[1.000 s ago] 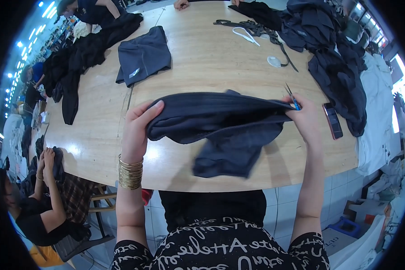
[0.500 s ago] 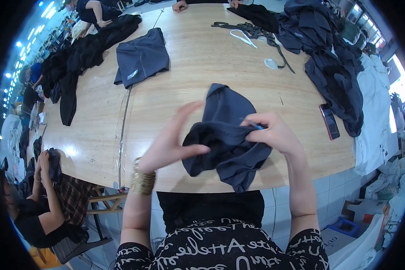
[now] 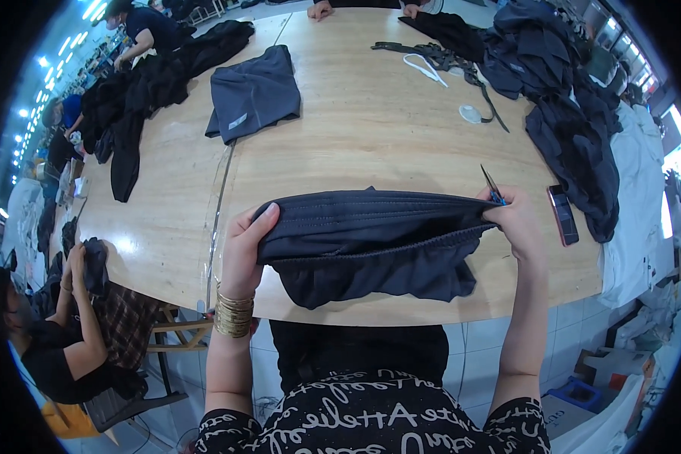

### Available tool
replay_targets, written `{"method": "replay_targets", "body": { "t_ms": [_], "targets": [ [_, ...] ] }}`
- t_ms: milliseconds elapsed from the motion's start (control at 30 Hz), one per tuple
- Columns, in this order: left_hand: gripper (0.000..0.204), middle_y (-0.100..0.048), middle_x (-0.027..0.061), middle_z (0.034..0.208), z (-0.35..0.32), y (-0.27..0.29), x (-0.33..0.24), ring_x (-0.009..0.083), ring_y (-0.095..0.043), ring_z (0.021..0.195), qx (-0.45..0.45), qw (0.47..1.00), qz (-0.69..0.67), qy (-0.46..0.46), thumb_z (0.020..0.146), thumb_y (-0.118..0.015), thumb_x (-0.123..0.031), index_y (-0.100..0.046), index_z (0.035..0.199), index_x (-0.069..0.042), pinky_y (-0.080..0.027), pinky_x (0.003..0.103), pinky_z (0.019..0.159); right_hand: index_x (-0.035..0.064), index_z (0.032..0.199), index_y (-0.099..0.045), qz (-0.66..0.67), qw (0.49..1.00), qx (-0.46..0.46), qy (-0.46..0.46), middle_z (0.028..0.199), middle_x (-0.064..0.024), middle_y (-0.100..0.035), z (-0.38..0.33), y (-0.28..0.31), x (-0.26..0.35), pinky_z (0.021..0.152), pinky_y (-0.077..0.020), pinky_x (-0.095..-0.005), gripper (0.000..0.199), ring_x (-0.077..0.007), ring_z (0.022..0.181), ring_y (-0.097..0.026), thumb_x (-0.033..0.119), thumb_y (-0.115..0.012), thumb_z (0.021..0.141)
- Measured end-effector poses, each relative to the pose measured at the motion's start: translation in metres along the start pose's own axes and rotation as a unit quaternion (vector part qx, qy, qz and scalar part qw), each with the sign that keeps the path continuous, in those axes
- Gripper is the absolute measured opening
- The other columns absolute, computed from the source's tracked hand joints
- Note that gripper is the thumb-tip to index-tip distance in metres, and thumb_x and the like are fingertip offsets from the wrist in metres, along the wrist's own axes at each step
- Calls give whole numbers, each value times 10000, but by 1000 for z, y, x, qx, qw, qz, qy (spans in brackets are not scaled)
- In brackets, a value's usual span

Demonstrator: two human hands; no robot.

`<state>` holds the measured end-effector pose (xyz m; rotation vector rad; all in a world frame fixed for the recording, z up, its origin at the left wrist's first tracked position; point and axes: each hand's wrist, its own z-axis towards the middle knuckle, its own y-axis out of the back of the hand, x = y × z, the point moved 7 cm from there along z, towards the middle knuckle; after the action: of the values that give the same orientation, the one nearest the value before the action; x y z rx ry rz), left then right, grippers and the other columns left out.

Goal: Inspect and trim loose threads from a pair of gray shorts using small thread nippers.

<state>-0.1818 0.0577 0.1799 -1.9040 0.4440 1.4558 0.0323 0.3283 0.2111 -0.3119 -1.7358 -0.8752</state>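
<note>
My left hand (image 3: pixel 244 246) is closed on one end of a dark grey garment's waistband, thumb on top of the cloth. The garment (image 3: pixel 371 234) is spread sideways between my hands, its stitched, gathered waist opening parted and the rest hanging in folds just above the table. My right hand (image 3: pixel 513 223) pinches the other end of the waistband. Small scissors (image 3: pixel 492 185) with blue on the handle also sit in that hand, pointed blades sticking up past the fingers.
A folded dark grey garment (image 3: pixel 253 94) lies ahead on the wooden table (image 3: pixel 340 129). Black clothes (image 3: pixel 132 102) are heaped at left, dark clothes (image 3: pixel 533 49) at right beside a phone (image 3: pixel 562 216). A white disc (image 3: pixel 471 114) and straps lie far right. Co-workers sit and stand around.
My left hand, loose and moving before, now grips the waistband. The bunched garment has been stretched out wide, with my right hand shifted to the right. The scissor blades now point upward.
</note>
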Motion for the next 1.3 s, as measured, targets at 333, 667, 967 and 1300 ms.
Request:
{"method": "replay_targets", "body": {
  "t_ms": [333,667,967,1300],
  "targets": [
    [309,-657,99,883,-7,0,1,106,-621,755,13,1000,13,11,905,-529,-193,-605,1027,81,-480,198,689,56,674,-557,76,995,18,-55,549,55,-456,-1,1,-17,416,-211,-194,115,-22,461,-350,23,-553,563],
    [236,-634,32,860,-14,-37,18,58,-565,751,222,950,219,2,851,-615,-180,-629,978,19,-449,187,669,8,755,-639,148,985,88,-29,656,-16,-578,-9,-32,-8,581,-377,-199,175,-85,615,-519,25,-527,621],
    [95,-556,-37,784,-23,-65,40,18,-481,705,287,944,123,108,829,-527,-36,-576,888,19,-410,174,658,-6,902,-635,184,976,94,-74,818,-62,-618,0,-57,-31,726,-430,-244,248,-133,747,-570,15,-588,659],
    [183,-555,-48,773,-28,-70,48,2,-477,711,235,960,77,129,879,-606,-184,-584,866,-2,-399,160,651,55,998,-588,-111,964,-133,201,838,-60,-615,-61,-38,17,670,-460,-275,373,-178,722,-582,241,-736,710]
  ]
}}
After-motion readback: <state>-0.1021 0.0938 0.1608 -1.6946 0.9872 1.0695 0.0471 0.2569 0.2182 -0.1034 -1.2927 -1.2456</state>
